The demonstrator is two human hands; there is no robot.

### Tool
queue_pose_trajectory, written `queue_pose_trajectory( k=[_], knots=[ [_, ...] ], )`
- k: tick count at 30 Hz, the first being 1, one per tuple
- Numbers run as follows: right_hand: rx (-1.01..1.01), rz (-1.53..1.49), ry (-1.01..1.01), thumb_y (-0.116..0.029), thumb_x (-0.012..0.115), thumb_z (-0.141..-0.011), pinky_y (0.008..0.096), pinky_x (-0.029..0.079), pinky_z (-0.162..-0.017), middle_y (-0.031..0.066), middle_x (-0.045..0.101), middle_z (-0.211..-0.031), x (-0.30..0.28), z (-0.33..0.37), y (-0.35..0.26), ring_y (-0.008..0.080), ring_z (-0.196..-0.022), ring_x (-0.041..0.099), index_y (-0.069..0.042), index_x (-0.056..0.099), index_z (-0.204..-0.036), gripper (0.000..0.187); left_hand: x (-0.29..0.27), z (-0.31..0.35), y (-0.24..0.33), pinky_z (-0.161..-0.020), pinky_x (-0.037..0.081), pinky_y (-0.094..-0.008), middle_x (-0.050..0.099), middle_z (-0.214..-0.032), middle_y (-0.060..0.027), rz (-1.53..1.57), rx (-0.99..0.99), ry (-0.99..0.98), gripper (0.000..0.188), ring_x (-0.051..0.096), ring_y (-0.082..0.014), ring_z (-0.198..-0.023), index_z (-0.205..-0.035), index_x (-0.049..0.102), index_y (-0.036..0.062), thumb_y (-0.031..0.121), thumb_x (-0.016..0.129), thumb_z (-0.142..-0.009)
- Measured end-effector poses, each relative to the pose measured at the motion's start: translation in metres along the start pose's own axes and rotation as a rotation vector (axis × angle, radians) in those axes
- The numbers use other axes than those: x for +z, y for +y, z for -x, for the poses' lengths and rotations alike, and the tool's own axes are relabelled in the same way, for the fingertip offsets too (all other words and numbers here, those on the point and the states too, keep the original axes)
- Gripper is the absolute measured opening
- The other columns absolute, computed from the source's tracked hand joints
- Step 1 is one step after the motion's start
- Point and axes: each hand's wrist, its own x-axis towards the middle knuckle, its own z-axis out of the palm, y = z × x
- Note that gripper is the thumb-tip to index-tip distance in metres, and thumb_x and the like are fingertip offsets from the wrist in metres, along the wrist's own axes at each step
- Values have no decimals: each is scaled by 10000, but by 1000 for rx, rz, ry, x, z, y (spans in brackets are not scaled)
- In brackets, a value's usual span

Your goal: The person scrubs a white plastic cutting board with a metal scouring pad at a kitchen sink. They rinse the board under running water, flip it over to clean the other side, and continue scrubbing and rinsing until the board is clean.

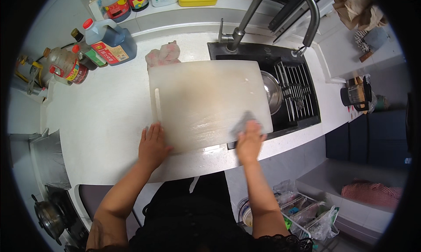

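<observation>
A large whitish cutting board (206,94) lies flat, its left part on the counter and its right part over the black sink. My left hand (153,144) rests open on the board's near left corner, fingers apart. Near the right front corner, my right hand (251,142) presses a grey cloth (242,122) against the board's surface; hand and cloth are a little blurred. Wet streaks shine on the board between my hands. Just behind its far left corner sits a crumpled pinkish cloth (164,54).
Beyond the board, a faucet (237,35) rises behind the sink (313,107), which holds a metal bowl (272,93) and a rack (296,87). Several sauce bottles and a large blue jug (112,41) stand at the back left. A pot (50,217) is at lower left.
</observation>
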Motion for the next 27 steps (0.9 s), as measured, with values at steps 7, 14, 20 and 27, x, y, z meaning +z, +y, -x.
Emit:
queue_pose_trajectory(
  k=[7, 14, 20, 27],
  knots=[
    [-1, -125, -6, -354, 604, -889, 579, 190, -1139, 228, 235, -1548, 18, 26, -69, 464, -1432, 156, 58, 340, -1431, 730, -4, -5, 8, -1138, 261, -497, 373, -1479, -191, -39, -39, -101, 729, 367, -325, -1371, -1331, 456, -49, 374, 725, -801],
    [121, -175, 149, -213, 643, -840, 513, 377, -956, 157, 529, -1307, -3, -30, 18, 366, -1114, 491, -23, 581, -1201, 413, -17, -8, 8, -1154, 235, -482, 357, -1489, -195, -19, -29, -162, 731, 339, -329, -1387, -1342, 442, -59, 381, 708, -823],
    [-2, -264, 371, -101, 609, -836, 462, 437, -907, 207, 594, -1156, 26, -36, -23, 386, -1020, 530, 38, 609, -1091, 291, -14, -5, 8, -1159, 225, -484, 354, -1490, -198, -20, -38, -142, 734, 333, -327, -1391, -1342, 440, -63, 376, 712, -820],
    [-588, -390, 284, -145, 707, -766, 469, 484, -790, 184, 613, -1095, 37, 1, -101, 358, -968, 584, -80, 615, -1133, 384, -16, -9, 8, -1160, 219, -491, 345, -1495, -189, 16, -54, -167, 738, 314, -317, -1402, -1348, 433, -51, 368, 718, -812]
  ],
)
